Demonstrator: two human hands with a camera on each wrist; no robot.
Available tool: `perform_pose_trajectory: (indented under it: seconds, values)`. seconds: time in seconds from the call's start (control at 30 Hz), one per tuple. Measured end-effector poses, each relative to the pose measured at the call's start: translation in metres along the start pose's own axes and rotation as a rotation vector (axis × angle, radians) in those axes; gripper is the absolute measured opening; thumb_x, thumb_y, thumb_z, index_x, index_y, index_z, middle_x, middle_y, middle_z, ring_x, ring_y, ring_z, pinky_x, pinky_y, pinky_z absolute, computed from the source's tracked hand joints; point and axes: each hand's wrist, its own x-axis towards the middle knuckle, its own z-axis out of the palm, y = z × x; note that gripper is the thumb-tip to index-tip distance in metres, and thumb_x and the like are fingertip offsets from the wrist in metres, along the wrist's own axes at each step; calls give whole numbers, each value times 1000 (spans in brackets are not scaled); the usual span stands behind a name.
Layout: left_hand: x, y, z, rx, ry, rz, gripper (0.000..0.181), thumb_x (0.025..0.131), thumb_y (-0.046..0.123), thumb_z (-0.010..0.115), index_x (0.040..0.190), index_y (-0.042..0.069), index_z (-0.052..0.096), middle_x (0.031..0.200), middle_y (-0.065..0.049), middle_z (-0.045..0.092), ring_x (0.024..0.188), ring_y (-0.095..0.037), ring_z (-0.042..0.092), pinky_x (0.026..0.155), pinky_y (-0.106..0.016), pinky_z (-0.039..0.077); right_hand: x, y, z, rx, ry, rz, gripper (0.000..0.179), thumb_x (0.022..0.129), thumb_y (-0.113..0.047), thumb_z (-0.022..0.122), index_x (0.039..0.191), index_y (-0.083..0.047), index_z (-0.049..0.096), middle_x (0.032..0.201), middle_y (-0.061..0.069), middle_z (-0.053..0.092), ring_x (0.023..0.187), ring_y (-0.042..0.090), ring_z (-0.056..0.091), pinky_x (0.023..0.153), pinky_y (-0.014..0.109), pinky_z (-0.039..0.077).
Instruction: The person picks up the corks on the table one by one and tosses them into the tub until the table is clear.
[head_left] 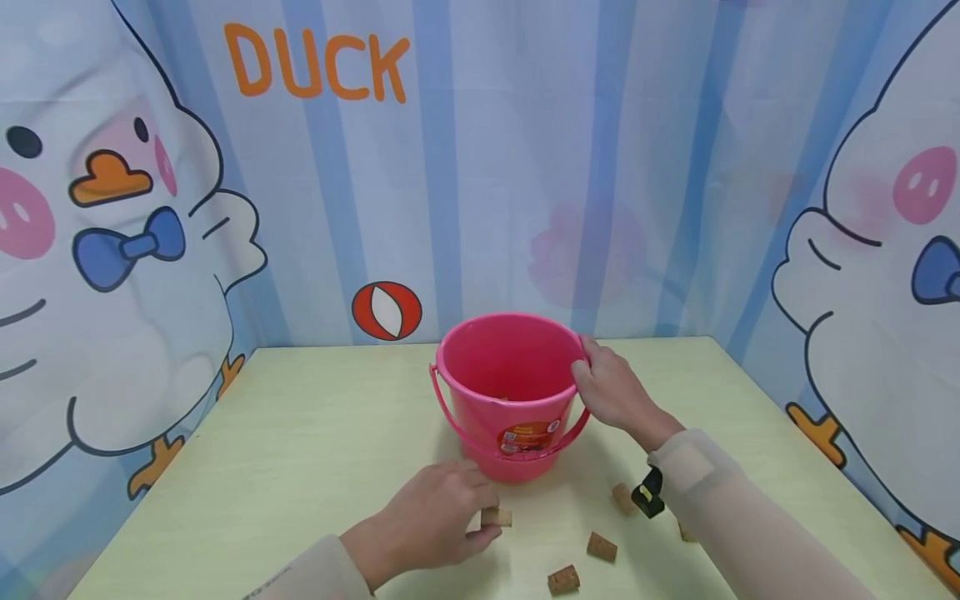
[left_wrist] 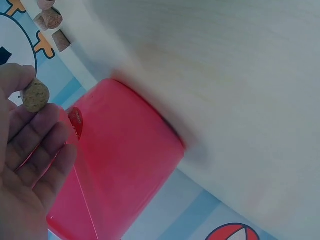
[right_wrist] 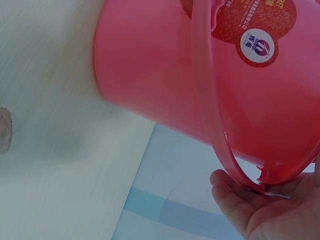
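A pink bucket (head_left: 487, 417) stands upright on the pale table, its handle hanging down across the front. My right hand (head_left: 617, 387) grips the bucket's right rim; in the right wrist view its fingers (right_wrist: 232, 202) lie under the rim beside the handle joint. In front of the bucket, my left hand (head_left: 431, 515) pinches a cork (head_left: 497, 517) between thumb and fingers. The left wrist view shows that cork (left_wrist: 36, 96) end-on, with the other fingers held out loosely. A bit of something tan shows inside the bucket, mostly hidden by its front wall.
Several loose corks lie on the table at front right, among them one cork (head_left: 602, 547), a nearer cork (head_left: 564, 580) and another cork (head_left: 623, 498) by the right wrist. Behind the table (head_left: 322, 417) hangs a striped duck curtain (head_left: 510, 167).
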Motion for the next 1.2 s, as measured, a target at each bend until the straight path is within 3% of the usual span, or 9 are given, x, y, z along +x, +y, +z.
perform_pose_trajectory:
  seconds: [0.17, 0.4, 0.67, 0.9, 1.2]
  values:
    - [1, -1, -3, -17, 22, 3, 17, 87, 32, 83, 97, 19, 79, 91, 12, 74, 84, -1, 60, 81, -16, 52, 0, 0, 0, -7, 0, -2, 53, 101, -15, 44, 150, 3, 40, 99, 16, 62, 78, 25, 54, 65, 32, 52]
    - [1, -2, -8, -24, 62, 5, 17, 88, 34, 81, 98, 20, 80, 94, 13, 75, 85, -1, 61, 83, -14, 52, 0, -1, -1, -1, -4, -8, 52, 101, -14, 42, 150, 4, 40, 93, 12, 60, 74, 24, 53, 63, 33, 51]
    - [1, -3, -12, 4, 127, 0, 20, 88, 36, 81, 98, 20, 77, 96, 14, 74, 87, -1, 62, 86, -14, 52, 1, 0, 0, 0, -2, -5, 53, 101, -15, 43, 151, 4, 39, 97, 16, 61, 77, 25, 54, 65, 32, 52]
    - [3, -5, -16, 32, 183, 10, 21, 86, 37, 83, 94, 20, 75, 93, 12, 74, 85, -2, 62, 85, -16, 53, 1, -1, 0, -4, 2, -5, 53, 101, -15, 43, 150, 4, 40, 92, 11, 60, 76, 24, 54, 65, 33, 52]
    - [7, -6, -21, 69, 237, 7, 21, 85, 36, 84, 94, 19, 75, 92, 10, 74, 85, -4, 65, 87, -20, 55, 1, -1, -1, 3, -2, 6, 54, 102, -16, 43, 152, 3, 38, 105, 18, 63, 83, 26, 56, 67, 33, 54]
